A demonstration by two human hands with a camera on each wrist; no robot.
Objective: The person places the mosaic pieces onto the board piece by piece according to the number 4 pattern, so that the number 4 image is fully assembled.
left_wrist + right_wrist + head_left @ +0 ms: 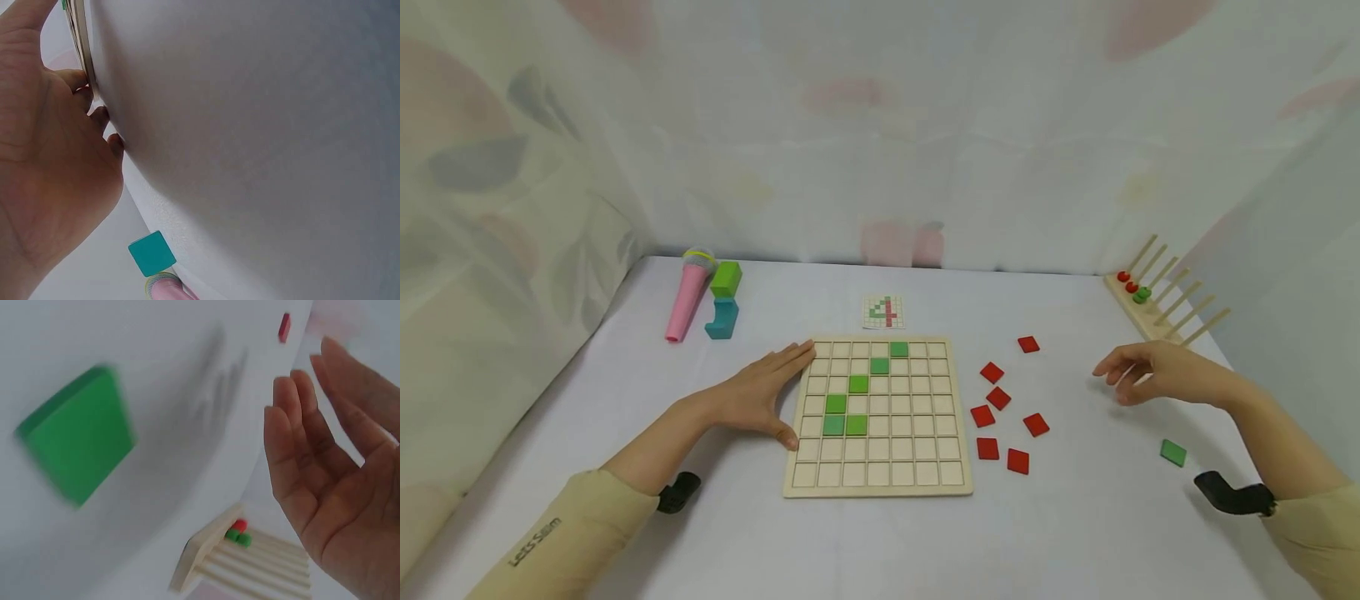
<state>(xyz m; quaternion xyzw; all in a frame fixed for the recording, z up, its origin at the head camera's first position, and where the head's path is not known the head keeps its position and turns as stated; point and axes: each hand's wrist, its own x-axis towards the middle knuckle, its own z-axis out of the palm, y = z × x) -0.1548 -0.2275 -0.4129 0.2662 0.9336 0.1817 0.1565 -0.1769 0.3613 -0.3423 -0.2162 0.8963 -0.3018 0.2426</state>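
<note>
A wooden grid board [880,492] lies flat, with several green tiles [858,384] in a stepped diagonal and one more beside its lower end. Along the board's left edge rests my left hand [752,396], fingers extended and thumb spread, its tips touching the frame. The left wrist view shows these fingers [82,78] against the board's side [86,56]. My right hand [1165,375] is held above the cloth at the right, fingers loosely bent and nothing in them. Nearer to me than that hand lies a loose green tile [1173,452], also large in the right wrist view [81,437].
Several red tiles [998,398] are scattered right of the board. Behind it lies a small pattern card [883,312]. A peg rack [1150,312] with red and green beads stands far right. Far left are a pink toy microphone [687,300], a green block [726,279] and a teal block [722,319].
</note>
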